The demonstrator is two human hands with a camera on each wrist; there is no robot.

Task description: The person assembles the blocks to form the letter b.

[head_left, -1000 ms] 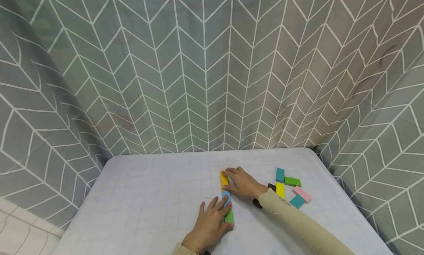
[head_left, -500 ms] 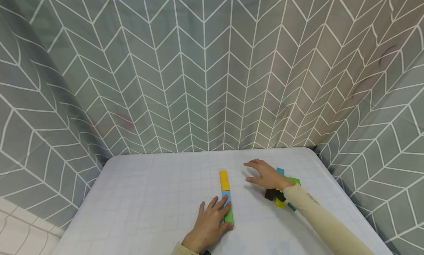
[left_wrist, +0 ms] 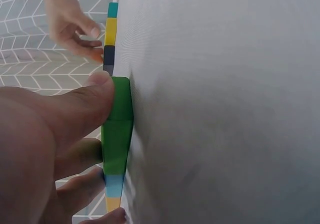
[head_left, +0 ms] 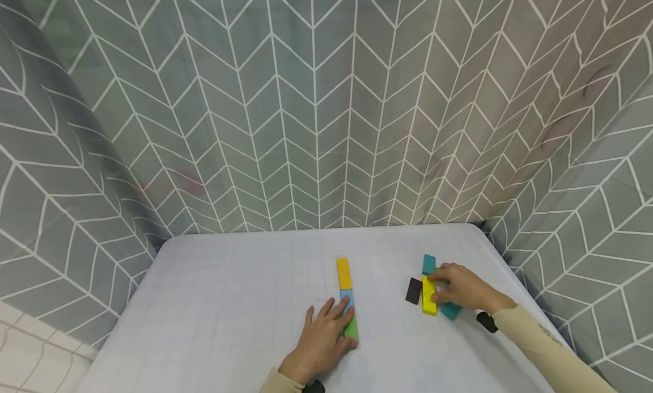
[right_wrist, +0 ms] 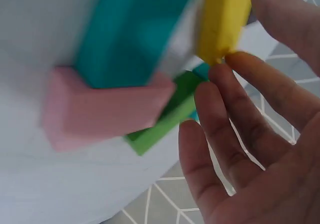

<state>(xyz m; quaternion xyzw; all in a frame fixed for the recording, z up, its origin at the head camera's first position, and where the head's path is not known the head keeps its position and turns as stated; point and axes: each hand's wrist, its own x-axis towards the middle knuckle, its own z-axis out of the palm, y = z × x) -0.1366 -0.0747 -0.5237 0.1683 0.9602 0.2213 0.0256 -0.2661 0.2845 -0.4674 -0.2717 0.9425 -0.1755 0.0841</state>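
Observation:
On the table an orange block (head_left: 344, 274), a light blue block (head_left: 347, 294) and a green block (head_left: 351, 329) lie end to end in one row. The fingers of my left hand (head_left: 318, 345) rest spread over the blue and green blocks, its thumb on the green one's near end. My right hand (head_left: 466, 288) is at the loose blocks, with its index fingertip touching the end of a yellow block (head_left: 427, 303); the thumb is beside that block, and I see no firm grip. A black block (head_left: 414, 291) lies just left of the yellow one.
Around the right hand lie two teal blocks (head_left: 429, 263), a pink block (right_wrist: 105, 108) and another green block (right_wrist: 170, 119), partly hidden by the hand in the head view. A patterned grey curtain (head_left: 316, 109) stands along the back and sides of the white table (head_left: 229, 302).
My right hand has left the orange block and moved right to the loose blocks, reaching the yellow one. The left hand has stayed on the row.

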